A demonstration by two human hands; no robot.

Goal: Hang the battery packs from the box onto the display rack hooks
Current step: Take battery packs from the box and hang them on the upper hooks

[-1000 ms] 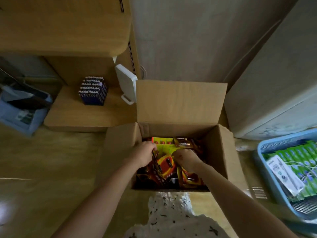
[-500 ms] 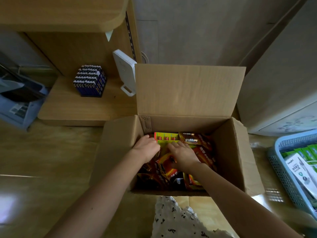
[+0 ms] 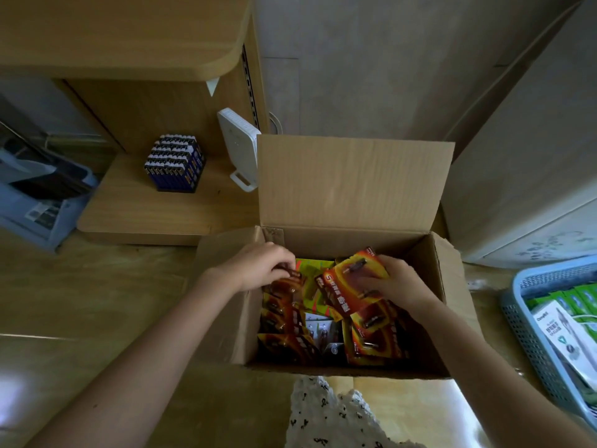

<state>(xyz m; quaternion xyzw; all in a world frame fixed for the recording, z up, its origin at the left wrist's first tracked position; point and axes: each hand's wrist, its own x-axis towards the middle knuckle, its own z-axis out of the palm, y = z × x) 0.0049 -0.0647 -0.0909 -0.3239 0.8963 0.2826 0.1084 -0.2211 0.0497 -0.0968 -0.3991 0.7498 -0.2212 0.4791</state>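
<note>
Box stands open on the floor, battery packs loose inside. Right hand grips a red pack, tilted up above the heap. Left hand pinches a dark pack at the box's left side. Rack not in view. Best to lift the packs singly by the card edge, with the hang-hole end uppermost and uncovered.

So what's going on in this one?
A person is reaching both hands into an open cardboard box full of battery packs. The right hand grips a red battery pack tilted up above the pile; the left hand pinches a darker pack at the box's left side. No display rack shows in this view.
</note>
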